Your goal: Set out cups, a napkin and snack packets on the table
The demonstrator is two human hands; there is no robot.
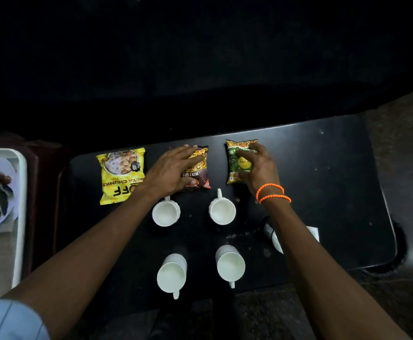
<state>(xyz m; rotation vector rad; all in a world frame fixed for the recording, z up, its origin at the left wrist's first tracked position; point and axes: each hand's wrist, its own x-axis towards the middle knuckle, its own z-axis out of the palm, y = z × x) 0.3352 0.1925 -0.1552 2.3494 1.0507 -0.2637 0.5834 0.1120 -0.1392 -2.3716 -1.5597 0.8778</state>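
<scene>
snack packets lie in a row along the far side of the dark tabletop [335, 168]: a yellow packet [120, 176] on the left lying free, a maroon mixture packet [198, 177] in the middle, a green packet [239, 161] on the right. the left hand [173, 171] lies flat on the maroon one, fingers [188, 153] spread and pressing rather than gripping. the right hand [259, 168] has its fingers curled over the green packet's right edge with the thumb at the near corner, a loose hold.

four white cups [166, 213] stand in two pairs just nearer than the packets, and both forearms pass over them. the likeliest slip is a wrist or forearm catching a cup when the hands draw back, tipping it or knocking it out of line; the far pair sits just beside the packets' near edges. sliding a packet toward the body could also push a cup handle. something white, perhaps the napkin [314, 233], is mostly hidden under the right forearm, beside a dark mesh object [269, 229], and could be dragged along.
</scene>
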